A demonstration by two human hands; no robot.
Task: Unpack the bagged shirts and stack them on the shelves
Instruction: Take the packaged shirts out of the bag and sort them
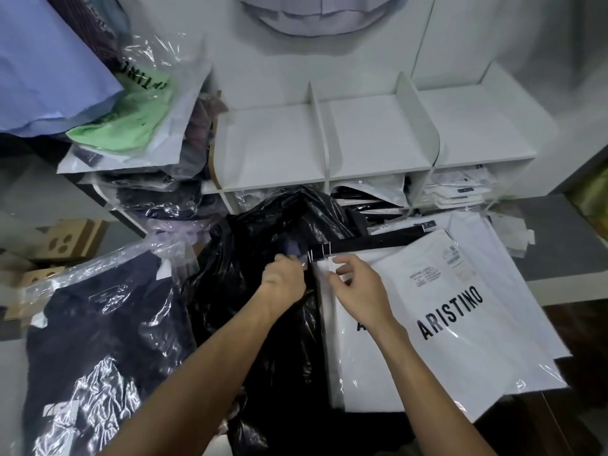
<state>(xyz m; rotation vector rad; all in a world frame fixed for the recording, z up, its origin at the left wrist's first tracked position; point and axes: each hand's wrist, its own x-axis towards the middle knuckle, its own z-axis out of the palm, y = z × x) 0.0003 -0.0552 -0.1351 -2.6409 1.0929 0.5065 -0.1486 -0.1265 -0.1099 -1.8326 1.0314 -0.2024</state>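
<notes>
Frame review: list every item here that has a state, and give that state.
left hand: curled, pinching the black bag's edge
right hand: fingers curled on the white bag's top edge
black bag: crumpled, lying in the middle
white ARISTINO bag: flat, still packed
navy shirt bag: still bagged
top shelf compartments: bare
lower shelf compartments: hold bagged shirts

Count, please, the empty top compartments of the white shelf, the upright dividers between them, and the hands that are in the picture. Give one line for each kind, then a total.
Empty top compartments of the white shelf: 3
Upright dividers: 2, one and another
Hands: 2, the left hand and the right hand
Total: 7
</notes>
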